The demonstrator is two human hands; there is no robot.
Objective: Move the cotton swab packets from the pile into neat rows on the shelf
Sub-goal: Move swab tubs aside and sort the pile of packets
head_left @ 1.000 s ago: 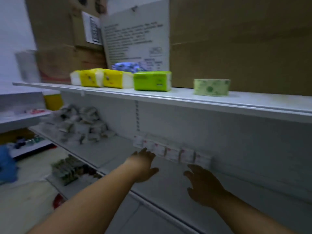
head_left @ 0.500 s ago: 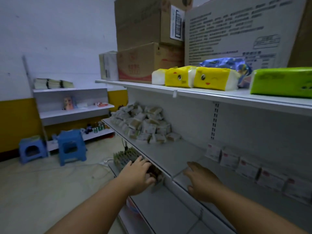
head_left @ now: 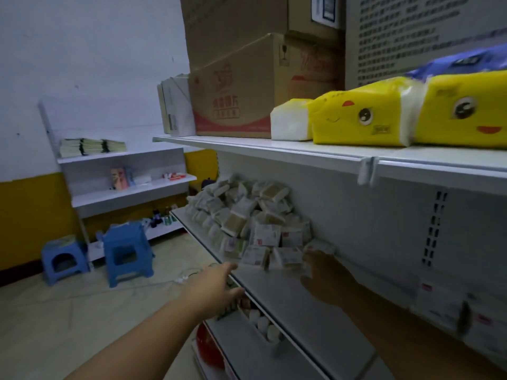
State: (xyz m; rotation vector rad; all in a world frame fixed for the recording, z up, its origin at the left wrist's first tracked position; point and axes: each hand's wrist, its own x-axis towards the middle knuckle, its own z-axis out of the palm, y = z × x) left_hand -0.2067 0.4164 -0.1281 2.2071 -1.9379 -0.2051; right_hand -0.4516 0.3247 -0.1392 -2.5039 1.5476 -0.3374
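A loose pile of cotton swab packets (head_left: 247,215) lies on the middle shelf (head_left: 301,305), against its back panel. Several packets stand in a row (head_left: 450,305) along the back at the right, blurred. My right hand (head_left: 326,278) reaches over the shelf with fingers spread, its fingertips at the nearest packets of the pile; whether it touches one I cannot tell. My left hand (head_left: 216,286) is stretched out flat in front of the shelf's front edge, fingers apart and holding nothing.
The upper shelf (head_left: 274,149) carries cardboard boxes (head_left: 236,86) and yellow tissue packs (head_left: 365,116). A lower shelf (head_left: 247,352) holds small items. Two blue stools (head_left: 126,250) stand on the floor at the left, before a wall shelf unit (head_left: 131,193).
The view has swung left, from the row of packets to the pile. Both hands have reached forward, the right one arriving at the pile's near edge.
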